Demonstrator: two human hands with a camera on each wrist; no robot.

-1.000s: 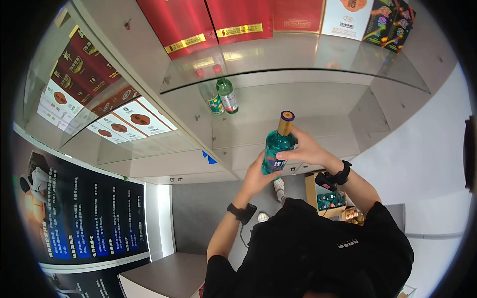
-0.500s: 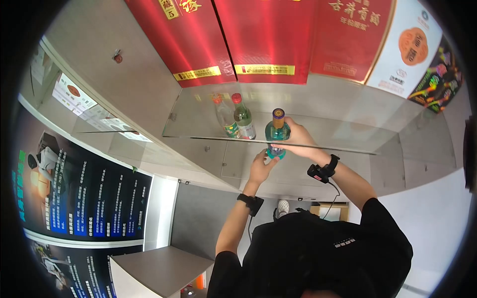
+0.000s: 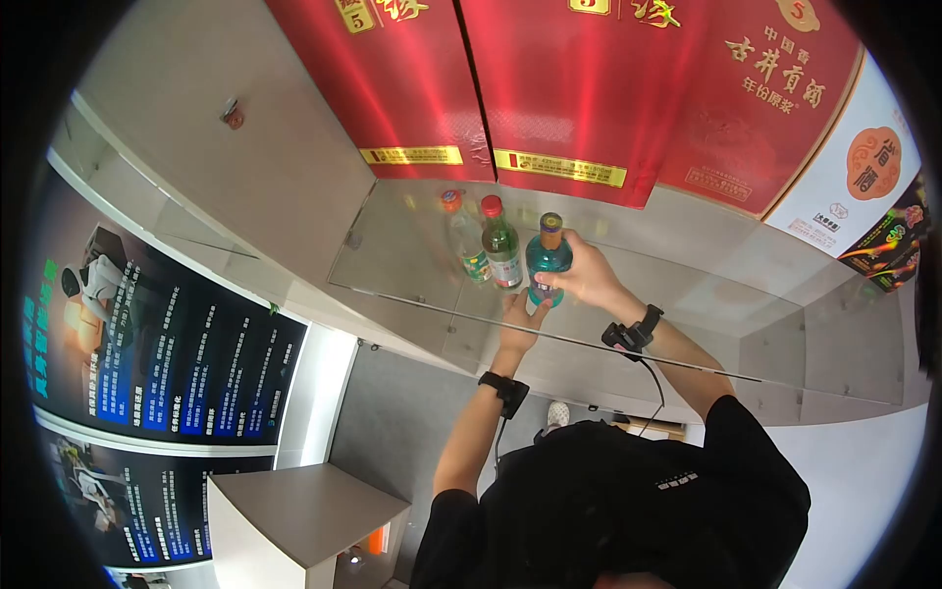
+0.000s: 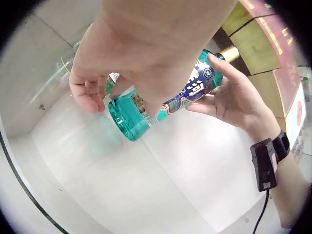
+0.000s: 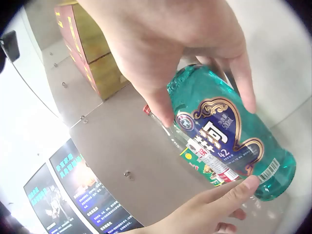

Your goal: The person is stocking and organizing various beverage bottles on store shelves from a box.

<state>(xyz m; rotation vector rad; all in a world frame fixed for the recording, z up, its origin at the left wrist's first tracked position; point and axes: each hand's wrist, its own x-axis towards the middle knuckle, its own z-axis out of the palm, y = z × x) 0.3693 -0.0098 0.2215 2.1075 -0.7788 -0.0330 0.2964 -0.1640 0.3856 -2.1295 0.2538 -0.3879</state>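
Note:
A teal bottle [image 3: 549, 257] with a gold neck is upright on or just above the glass shelf in the head view; contact is unclear. The right hand [image 3: 593, 279] grips its upper body, thumb on one side and fingers on the other, as the right wrist view also shows for the bottle [image 5: 219, 122] and hand [image 5: 180, 44]. Low at the base, the left hand [image 3: 518, 322] touches the bottle with its thumb, its other fingers loosely bent beside the base in the left wrist view. A green bottle [image 3: 501, 253] and a clear bottle [image 3: 465, 240], both red-capped, stand to the left.
Large red boxes [image 3: 579, 88] line the top, with a white box [image 3: 834, 167] farther right. The glass shelf's front edge [image 3: 667, 366] crosses in front of the bottles and above the forearms. A cabinet wall [image 3: 226, 118] rises at left; a low cabinet [image 3: 304, 510] stands below.
Both hands and the teal bottle have moved inward over the glass shelf, beside the two other bottles. The left hand's fingers have loosened at the base. The head view has moved closer to the boxes.

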